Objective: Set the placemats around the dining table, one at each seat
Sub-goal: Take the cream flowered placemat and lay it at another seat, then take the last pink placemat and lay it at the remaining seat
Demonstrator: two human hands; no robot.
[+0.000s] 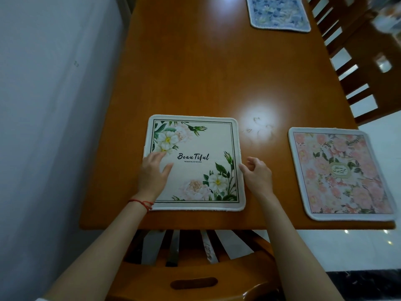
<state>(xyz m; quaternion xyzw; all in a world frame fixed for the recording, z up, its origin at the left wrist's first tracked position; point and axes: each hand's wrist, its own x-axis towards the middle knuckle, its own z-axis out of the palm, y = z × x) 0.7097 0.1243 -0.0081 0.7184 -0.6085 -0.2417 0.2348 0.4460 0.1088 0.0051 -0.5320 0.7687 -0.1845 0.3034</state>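
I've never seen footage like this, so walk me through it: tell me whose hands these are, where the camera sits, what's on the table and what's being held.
There is no machine here. A person wears a wide-angle camera on the head, so the single picture looks forward and down at their own arms.

The wooden table carries three placemats. The cream mat, printed with white flowers and the word "Beautiful", lies at the near edge, above a chair. A pink mat lies to its right, and a blue mat farther away by other chairs.

The left hand rests flat on the cream mat. The right hand touches its right edge with loosely curled fingers. Nothing is lifted; the hands seem to be straightening the mat.
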